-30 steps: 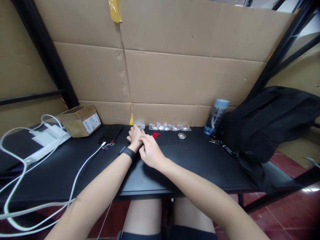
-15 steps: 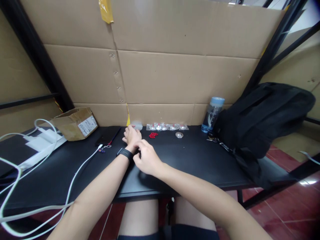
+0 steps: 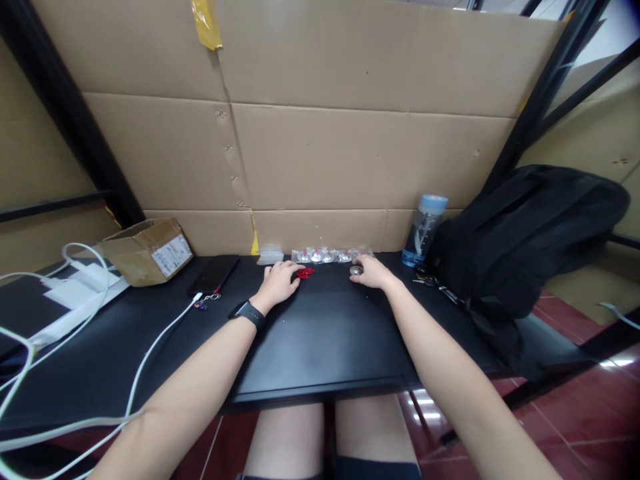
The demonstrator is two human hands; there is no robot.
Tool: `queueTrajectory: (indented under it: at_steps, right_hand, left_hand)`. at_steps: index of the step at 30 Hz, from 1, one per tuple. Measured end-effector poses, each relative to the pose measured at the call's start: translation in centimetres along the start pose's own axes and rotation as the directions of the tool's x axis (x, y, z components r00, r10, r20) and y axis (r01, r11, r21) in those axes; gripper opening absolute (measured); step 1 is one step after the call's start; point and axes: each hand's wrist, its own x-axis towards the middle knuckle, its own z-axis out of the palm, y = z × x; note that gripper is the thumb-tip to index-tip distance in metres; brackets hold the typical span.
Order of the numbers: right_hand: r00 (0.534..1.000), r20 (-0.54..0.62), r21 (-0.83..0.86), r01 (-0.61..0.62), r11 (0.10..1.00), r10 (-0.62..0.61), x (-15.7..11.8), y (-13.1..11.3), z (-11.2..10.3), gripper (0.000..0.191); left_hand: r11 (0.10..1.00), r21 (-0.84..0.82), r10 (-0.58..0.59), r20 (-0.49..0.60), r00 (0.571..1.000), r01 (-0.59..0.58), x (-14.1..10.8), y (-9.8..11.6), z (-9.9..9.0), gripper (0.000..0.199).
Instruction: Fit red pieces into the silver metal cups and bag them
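On the black table, my left hand (image 3: 279, 283) rests with its fingers apart, fingertips at the edge of a small red bundle (image 3: 305, 273). My right hand (image 3: 373, 271) has its thumb and fingers around a small round clear item (image 3: 356, 270) that lies on the tabletop. Behind both hands, a row of clear packets with round pieces (image 3: 327, 255) runs along the cardboard wall. A stack of clear plastic (image 3: 271, 253) sits just behind my left hand.
A blue-capped bottle (image 3: 425, 230) and black backpack (image 3: 530, 233) stand at the right. At the left are an open cardboard box (image 3: 145, 257), a dark phone (image 3: 213, 275), keyrings and white cables (image 3: 155, 353). The table's front edge (image 3: 320, 399) is near my legs.
My hands were together at my left wrist. They have parted: my right hand has moved right to the round item, and my left hand has shifted right to the red bundle.
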Motion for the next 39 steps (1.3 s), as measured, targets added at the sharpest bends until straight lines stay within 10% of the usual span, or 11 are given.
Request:
queueTrajectory:
  at_steps: [8, 39]
  right_hand:
    - [1.000, -0.009, 0.057, -0.016, 0.998, 0.017, 0.5, 0.7, 1.3, 0.024]
    - [0.992, -0.120, 0.384, 0.077, 0.920, -0.033, -0.8, -1.6, 0.9, 0.028]
  left_hand:
    - [0.997, -0.006, -0.072, 0.050, 0.996, 0.073, 0.0, 0.1, 0.1, 0.039]
    - [0.998, 0.025, -0.055, 0.038, 0.998, 0.054, -0.1, 0.2, -0.1, 0.039]
